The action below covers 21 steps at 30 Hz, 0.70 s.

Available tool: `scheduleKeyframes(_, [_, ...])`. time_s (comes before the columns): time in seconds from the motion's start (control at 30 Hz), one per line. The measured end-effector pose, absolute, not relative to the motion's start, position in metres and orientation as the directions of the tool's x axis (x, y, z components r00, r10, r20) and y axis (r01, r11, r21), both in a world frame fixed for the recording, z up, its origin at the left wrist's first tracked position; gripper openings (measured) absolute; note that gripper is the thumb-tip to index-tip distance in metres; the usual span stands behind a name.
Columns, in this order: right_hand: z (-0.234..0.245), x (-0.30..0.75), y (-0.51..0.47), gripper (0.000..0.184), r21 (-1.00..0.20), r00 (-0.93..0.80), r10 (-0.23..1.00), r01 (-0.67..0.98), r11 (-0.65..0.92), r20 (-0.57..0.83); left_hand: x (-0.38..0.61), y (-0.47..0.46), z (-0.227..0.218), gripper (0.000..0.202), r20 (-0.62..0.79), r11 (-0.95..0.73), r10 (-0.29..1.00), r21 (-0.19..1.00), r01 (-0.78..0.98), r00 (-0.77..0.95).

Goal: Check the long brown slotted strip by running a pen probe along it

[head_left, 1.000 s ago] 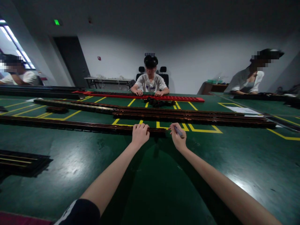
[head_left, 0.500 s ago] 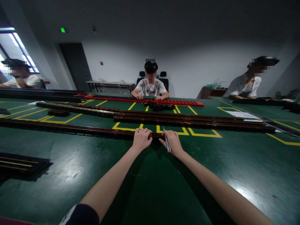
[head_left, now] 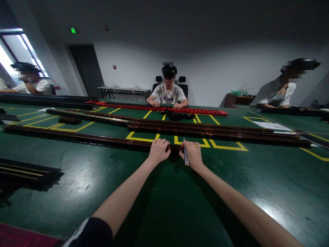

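A long dark strip [head_left: 77,138] lies across the green table [head_left: 164,192], running from far left to just in front of me. My left hand [head_left: 159,151] is closed over the strip's right end, fingers curled on its top. My right hand [head_left: 193,155] sits right beside it, also at the strip's end, with a silver pen [head_left: 185,155] held between its fingers, tip pointing away from me.
More long dark strips [head_left: 210,132] lie beyond, over yellow floor-style markings [head_left: 226,146]. A red strip [head_left: 180,109] lies before a seated person [head_left: 168,90] opposite. Other people sit at far left [head_left: 28,84] and right [head_left: 280,90]. A dark tray [head_left: 25,175] is at left; paper [head_left: 267,125] at right.
My right hand moved left to the strip's end beside my left hand, and the pen turned from sideways to pointing away. The view shifted slightly.
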State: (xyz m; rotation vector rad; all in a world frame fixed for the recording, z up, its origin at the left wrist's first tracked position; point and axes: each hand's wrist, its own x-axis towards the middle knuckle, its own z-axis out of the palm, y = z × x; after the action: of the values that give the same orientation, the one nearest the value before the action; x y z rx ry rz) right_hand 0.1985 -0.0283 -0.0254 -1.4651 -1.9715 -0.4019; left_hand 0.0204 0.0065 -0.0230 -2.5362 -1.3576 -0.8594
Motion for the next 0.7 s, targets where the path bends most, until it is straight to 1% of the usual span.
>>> scheduleKeyframes(0.13, [-0.028, 0.198, -0.026, 0.012, -0.132, -0.117, 0.733, 0.953, 0.273, 0.670, 0.021, 0.006, -0.023, 0.028, 0.542, -0.602, 0.716, 0.160, 0.782, 0.440])
scheduleKeyframes(0.3, [-0.032, 0.204, -0.024, 0.027, -0.130, -0.072, 0.756, 0.970, 0.204, 0.651, 0.021, 0.006, -0.022, 0.039, 0.504, -0.547, 0.762, 0.165, 0.821, 0.407])
scheduleKeyframes(0.43, [-0.034, 0.209, -0.023, 0.032, -0.174, -0.081, 0.770, 0.954, 0.243, 0.633, 0.021, 0.007, -0.023, 0.039, 0.467, -0.503, 0.799, 0.171, 0.847, 0.380])
scheduleKeyframes(0.57, [-0.033, 0.207, -0.024, 0.022, -0.220, -0.126, 0.764, 0.917, 0.333, 0.633, 0.021, 0.008, -0.025, 0.038, 0.465, -0.494, 0.802, 0.162, 0.854, 0.376])
scheduleKeyframes(0.7, [-0.032, 0.204, -0.024, 0.008, -0.211, -0.157, 0.774, 0.912, 0.352, 0.613, 0.021, 0.008, -0.026, 0.037, 0.474, -0.494, 0.795, 0.142, 0.857, 0.380])
